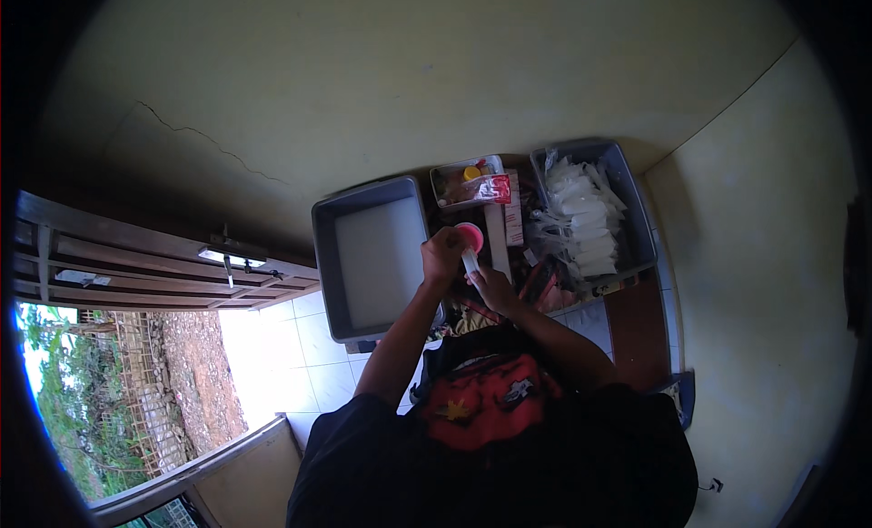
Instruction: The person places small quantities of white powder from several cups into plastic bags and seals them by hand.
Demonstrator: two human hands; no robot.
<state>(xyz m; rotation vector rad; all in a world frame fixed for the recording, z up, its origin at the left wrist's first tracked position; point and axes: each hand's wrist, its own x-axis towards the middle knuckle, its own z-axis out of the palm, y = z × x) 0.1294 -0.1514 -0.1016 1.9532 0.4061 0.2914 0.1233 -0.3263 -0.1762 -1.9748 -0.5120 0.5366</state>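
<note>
My right hand (493, 291) grips the lower part of a narrow, clear plastic bag (471, 261) with white contents. At its upper end, my left hand (443, 257) has its fingers pinched together, partly hiding the bag's top. Just beyond my fingers is a pink round cup (471, 234), which my left hand partly covers. A large grey tub (323, 262) holding white liquid (381, 262) lies to the left of my hands. On the right, many filled white plastic bags (589, 221) are heaped in another grey tub (637, 208) and over its near side.
A small white container (455, 204) with a yellow-capped item (471, 173) and a red-printed packet (495, 189) sits against the wall (422, 85). A long flat strip (497, 238) lies beside a printed box (513, 208). An open doorway with a wooden door (157, 255) is at left.
</note>
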